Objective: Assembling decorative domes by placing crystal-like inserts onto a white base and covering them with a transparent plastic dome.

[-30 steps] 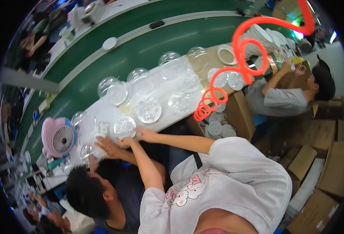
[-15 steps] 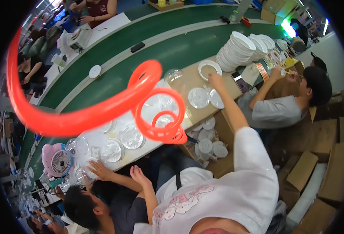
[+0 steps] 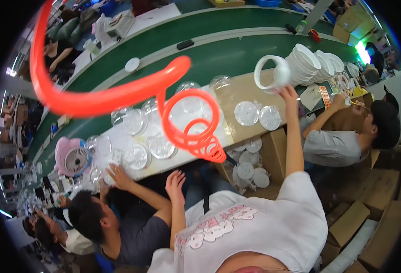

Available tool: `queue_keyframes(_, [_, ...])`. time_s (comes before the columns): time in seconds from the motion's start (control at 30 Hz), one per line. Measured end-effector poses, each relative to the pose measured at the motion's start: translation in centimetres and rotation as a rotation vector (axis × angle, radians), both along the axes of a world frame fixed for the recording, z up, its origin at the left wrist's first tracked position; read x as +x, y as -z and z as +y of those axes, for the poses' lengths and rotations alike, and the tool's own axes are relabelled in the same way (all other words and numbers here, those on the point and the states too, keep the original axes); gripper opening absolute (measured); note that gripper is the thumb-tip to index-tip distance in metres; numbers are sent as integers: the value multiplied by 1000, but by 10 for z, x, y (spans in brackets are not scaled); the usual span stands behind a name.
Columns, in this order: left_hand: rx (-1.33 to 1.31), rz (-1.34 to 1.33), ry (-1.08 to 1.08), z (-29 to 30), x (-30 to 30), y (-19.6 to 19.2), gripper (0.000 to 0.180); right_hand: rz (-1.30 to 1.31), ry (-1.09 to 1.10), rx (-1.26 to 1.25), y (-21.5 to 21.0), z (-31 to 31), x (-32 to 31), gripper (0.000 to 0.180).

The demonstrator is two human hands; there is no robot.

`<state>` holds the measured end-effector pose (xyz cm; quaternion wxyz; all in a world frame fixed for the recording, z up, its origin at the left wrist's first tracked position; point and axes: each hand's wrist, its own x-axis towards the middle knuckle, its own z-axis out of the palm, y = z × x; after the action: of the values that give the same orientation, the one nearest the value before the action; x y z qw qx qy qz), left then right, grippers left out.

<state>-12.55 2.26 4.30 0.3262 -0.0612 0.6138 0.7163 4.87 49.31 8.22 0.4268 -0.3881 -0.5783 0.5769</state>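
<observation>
My right hand is raised over the brown part of the bench, its fingers on the lower edge of a white plastic ring. The ring is tipped up on edge and partly blurred, with its opening showing. Two round clear-wrapped discs lie on the bench to the left of that arm. My left hand hangs near the bench's front edge with its fingers loosely spread and nothing in them. Tall leaning stacks of white rings stand just right of the held one.
A red coiled hose hangs across the foreground. Below the bench, a cardboard box holds more wrapped discs. A co-worker sits at my left, another at the right. A pink fan and clear domes stand on the bench.
The white ring, flat on the bench before, is now lifted and tipped up in my right hand. My left hand has shifted slightly. The whole view has turned a little.
</observation>
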Motion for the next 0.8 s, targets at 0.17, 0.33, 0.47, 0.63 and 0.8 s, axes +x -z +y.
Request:
queue_keyframes(0.17, [315,-180,470,46,15,-65,46,858,205,-545,-60,-220,72,5])
queue_keyframes(0.33, [923,-420,547,11,36,-105,89,359,-310,-712,-49,-364,63,6])
queue_keyframes(0.47, [604,-178,4,-38,15,-62,53,-128,-704,-696,-19,-378,-10,21])
queue_keyframes(0.63, [408,-100,-316,-87,-18,-36,37,-163,-626,-298,66,-353,-93,38])
queue_keyframes(0.8, [379,-71,-388,-113,-33,-28,37,-505,-31,576,77,-299,-164,47])
